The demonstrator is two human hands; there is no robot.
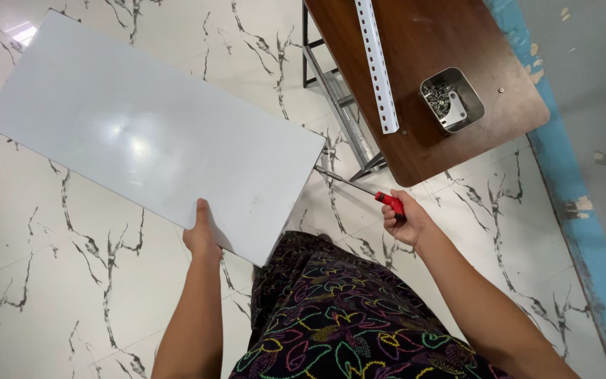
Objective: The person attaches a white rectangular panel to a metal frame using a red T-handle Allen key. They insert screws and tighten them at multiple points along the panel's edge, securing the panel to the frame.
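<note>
Above the marble floor (50, 281), a white panel (149, 133) hangs tilted, its near edge gripped by the left hand (201, 235), thumb on top and the fingers hidden beneath. Right of the panel stands a brown table (422, 63) bearing a white slotted rail (376, 63) and a metal tray (452, 100) of small hardware, too small to sort out. Just off the panel's right corner, the right hand (405, 223) is closed around a red-handled screwdriver (359, 188), its tip pointing at that corner. The panel is plain, glossy and rectangular.
</note>
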